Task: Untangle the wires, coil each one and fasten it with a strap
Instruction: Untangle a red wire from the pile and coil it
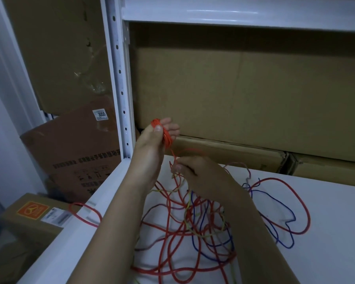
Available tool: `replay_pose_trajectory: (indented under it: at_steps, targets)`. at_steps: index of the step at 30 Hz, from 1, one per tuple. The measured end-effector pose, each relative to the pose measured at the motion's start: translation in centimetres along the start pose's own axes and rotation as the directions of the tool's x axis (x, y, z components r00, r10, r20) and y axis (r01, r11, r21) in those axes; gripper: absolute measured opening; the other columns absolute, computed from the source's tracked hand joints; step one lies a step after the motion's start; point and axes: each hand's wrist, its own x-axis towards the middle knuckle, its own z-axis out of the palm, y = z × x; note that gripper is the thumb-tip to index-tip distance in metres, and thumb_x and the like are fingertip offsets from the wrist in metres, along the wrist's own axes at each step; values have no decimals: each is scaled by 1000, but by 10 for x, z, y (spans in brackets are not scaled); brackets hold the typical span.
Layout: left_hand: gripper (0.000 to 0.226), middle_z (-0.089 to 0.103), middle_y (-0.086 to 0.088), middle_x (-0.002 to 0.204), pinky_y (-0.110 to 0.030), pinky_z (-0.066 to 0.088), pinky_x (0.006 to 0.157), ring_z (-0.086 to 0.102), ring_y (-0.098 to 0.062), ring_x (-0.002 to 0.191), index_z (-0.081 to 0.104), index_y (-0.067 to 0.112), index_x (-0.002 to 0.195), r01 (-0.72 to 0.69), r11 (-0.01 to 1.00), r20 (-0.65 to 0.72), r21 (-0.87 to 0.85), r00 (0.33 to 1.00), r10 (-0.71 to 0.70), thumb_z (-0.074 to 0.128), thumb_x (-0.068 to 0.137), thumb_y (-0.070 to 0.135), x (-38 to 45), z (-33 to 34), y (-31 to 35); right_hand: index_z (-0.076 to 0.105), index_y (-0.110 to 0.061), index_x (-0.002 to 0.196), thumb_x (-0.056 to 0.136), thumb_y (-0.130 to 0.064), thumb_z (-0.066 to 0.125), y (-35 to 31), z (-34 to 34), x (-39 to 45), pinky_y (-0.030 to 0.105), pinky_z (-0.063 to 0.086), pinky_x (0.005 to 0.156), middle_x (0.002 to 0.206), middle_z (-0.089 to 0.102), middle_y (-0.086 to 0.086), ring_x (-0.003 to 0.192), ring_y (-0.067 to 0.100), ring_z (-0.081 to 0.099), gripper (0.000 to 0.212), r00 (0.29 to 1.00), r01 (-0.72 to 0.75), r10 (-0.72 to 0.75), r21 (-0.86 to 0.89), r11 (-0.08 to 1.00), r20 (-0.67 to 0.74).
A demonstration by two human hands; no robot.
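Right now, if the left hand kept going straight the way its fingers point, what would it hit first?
Most likely the big cardboard box on the shelf. The left hand, holding the red wire coil, points up and away toward the box's lower left face, with nothing visible between. Depth is hard to judge.

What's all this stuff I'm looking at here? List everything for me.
red wire coil: one, red, wound round the left hand's fingers
loose red wire: tangled heap, number of strands unclear, on the white shelf
blue wire: number unclear, blue, mixed into the heap, right side
yellow-green wire: number unclear, in the middle of the heap
white shelf: one, white, under the wires
shelf post: one, white, with holes, upright at left
cardboard boxes: several, brown, behind the shelf and lower left
left hand: holds the coil up
right hand: pinches the red strand below the coil
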Motion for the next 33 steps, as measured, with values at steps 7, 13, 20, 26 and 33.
replay_pose_trajectory:
  at_steps: [7, 13, 20, 26, 33]
  targets:
    - [23, 68, 3, 92, -13, 48, 82, 64, -1, 86, 61, 13, 104, -107, 851, 109, 514, 992, 58, 39, 102, 12, -5, -5, -5, 68, -16, 104, 100, -14, 44, -8, -8, -3, 12, 35, 57, 73, 58, -11, 62, -5, 53, 24, 998, 64, -61, 113, 992, -33]
    - [36, 67, 4, 76, -17, 46, 73, 61, -4, 74, 65, 4, 94, 17, 845, 191, 535, 971, -141, 36, 104, 22, -6, -1, -9, 73, -17, 89, 87, -20, 60, 2, -19, -2, 10, 32, 62, 71, 48, -19, 67, -3, 46, 14, 887, 216, -206, -22, 976, -414]
    - [42, 55, -1, 46, -19, 38, 52, 49, -6, 44, 55, 4, 69, 162, 928, 393, 336, 871, -294, 36, 87, 38, 3, 3, -11, 69, -9, 79, 80, -20, 67, 4, -23, -2, 29, 44, 62, 75, 61, 2, 68, 8, 49, 11, 802, 234, -204, -18, 972, -562]
    - [38, 38, 5, 49, -20, 28, 51, 33, -7, 48, 56, 6, 79, 159, 929, 334, 334, 902, -274, 33, 103, 24, -10, 3, -3, 68, -10, 89, 89, -11, 50, 5, -18, -1, 42, 51, 77, 88, 59, -8, 87, 15, 58, 18, 849, 246, -111, 201, 948, -517]
    - [40, 30, 8, 45, -25, 16, 49, 24, -6, 44, 49, 9, 70, 216, 938, 325, 270, 897, -300, 40, 89, 44, -14, 8, 6, 69, -30, 87, 92, -17, 62, 2, -19, -3, 30, 54, 74, 83, 68, -16, 82, 7, 65, 15, 831, 172, 44, 332, 927, -555]
